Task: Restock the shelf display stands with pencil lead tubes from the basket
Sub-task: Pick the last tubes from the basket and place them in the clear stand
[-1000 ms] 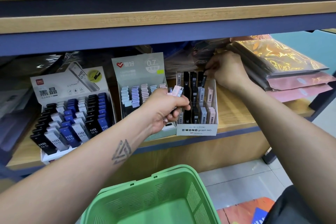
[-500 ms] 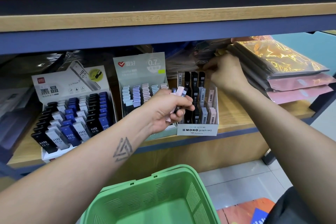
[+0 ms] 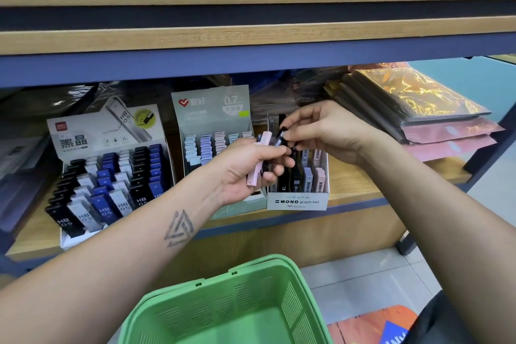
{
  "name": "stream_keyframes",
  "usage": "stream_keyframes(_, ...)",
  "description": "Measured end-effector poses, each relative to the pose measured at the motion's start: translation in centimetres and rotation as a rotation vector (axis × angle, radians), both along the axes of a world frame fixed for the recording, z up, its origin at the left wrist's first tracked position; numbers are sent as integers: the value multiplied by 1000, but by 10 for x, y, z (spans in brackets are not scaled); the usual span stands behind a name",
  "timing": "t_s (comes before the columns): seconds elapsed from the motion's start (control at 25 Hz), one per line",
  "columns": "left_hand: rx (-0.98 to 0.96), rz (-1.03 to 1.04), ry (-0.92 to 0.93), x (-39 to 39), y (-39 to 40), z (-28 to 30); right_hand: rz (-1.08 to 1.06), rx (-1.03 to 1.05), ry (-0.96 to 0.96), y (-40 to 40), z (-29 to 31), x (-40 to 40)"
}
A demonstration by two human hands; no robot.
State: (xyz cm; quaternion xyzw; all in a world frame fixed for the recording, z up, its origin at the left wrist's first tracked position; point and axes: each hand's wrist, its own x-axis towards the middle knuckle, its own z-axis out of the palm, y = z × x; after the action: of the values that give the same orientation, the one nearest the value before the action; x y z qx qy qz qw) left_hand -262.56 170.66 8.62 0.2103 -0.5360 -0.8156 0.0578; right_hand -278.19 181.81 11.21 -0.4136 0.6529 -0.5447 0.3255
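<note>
Pale pink, a lead tube (image 3: 258,159) sits upright in the left hand (image 3: 245,169), whose fingers curl closed around it and around at least 1 more tube behind it; the exact count is hidden. The right hand (image 3: 326,131) reaches in from the right and pinches the black-capped top of a tube (image 3: 280,135) between thumb and forefinger, just above the left hand's fingers. Both hands hover in front of the white MONO stand (image 3: 297,201), which stands on the wooden shelf (image 3: 351,181) and holds upright tubes in black, lilac and pink. Just left of it is a pale green stand (image 3: 212,109) marked 0.7, with rows of pastel tubes. Further left, a white stand (image 3: 81,137) carries slanted rows of black, blue and grey tubes marked HB 0.5. To the right of the MONO stand, a stack of wrapped packets (image 3: 418,109), gold and pink, lies on the shelf. The green basket (image 3: 223,307) sits low in the view, below the hands and well apart from the shelf; the part of its inside that shows holds no tubes. A triangle tattoo (image 3: 178,227) marks the left forearm.
</note>
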Motion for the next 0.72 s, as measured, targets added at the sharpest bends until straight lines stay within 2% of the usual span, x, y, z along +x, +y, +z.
stream_keyframes(0.08, 27, 34, -5, 1, -2, 2, -57, -20, -103, 3, 2, -6)
stream_keyframes(0.24, 22, 122, 14, -1, -3, 1, -95, -16, -88, 7, 2, -11)
stream_keyframes(0.32, -31, 153, -26, -3, -4, -1, -162, -94, -71, 8, 4, -13)
stream_keyframes(0.44, -79, 164, -61, -6, -2, -1, -379, -224, 268, 13, 12, -25)
stream_keyframes(0.56, -98, 157, -52, -8, 0, -1, -516, -136, 561, 13, 13, -33)
stream_keyframes(0.72, -123, 145, -57, -9, 0, -2, -546, -44, 774, 3, 8, -36)
